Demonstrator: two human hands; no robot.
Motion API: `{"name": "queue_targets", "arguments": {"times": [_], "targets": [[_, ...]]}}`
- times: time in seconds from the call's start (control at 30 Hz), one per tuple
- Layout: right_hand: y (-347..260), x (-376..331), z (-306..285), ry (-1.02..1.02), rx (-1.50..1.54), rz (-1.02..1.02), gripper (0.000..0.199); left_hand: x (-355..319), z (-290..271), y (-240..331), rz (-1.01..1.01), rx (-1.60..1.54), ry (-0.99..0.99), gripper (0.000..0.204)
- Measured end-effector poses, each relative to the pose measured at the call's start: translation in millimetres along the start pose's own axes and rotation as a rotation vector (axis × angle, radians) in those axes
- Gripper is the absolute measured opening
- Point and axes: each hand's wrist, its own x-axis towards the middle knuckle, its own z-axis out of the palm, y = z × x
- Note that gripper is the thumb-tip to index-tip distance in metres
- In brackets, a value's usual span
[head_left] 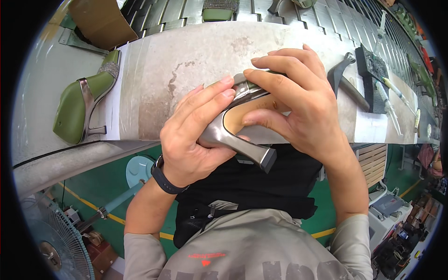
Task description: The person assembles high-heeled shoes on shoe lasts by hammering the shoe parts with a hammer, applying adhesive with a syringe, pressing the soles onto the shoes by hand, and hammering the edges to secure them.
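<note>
My left hand is wrapped round the heel end of a pewter-coloured high-heeled shoe. The heel, with its black tip, points down and right toward me. My right hand grips the front half of the same shoe, its thumb pressed on the tan sole and its fingers curled over the far edge. Between them the shoe is held above the near edge of the worktable. Much of its front is hidden behind the right hand. A watch strap is on my left wrist.
At left stands a green shoe form with a metallic strap and heel. A hammer-like tool, a black block and syringes lie at right. Slatted conveyor runs behind. A fan stands lower left.
</note>
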Motion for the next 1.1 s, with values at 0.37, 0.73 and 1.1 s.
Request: {"name": "queue_targets", "arguments": {"times": [0.37,0.73,1.1], "targets": [[-24,23,-17,-0.177,0.016,0.250,0.050,-5,14,3,0.056,0.081,0.104,0.066],[24,-1,-10,-0.052,0.010,-0.080,0.061,7,14,22,-0.084,0.158,-0.093,0.084],[32,-3,-3,0.000,0.084,-0.108,0.056,7,19,17,-0.032,0.164,-0.097,0.079]]}}
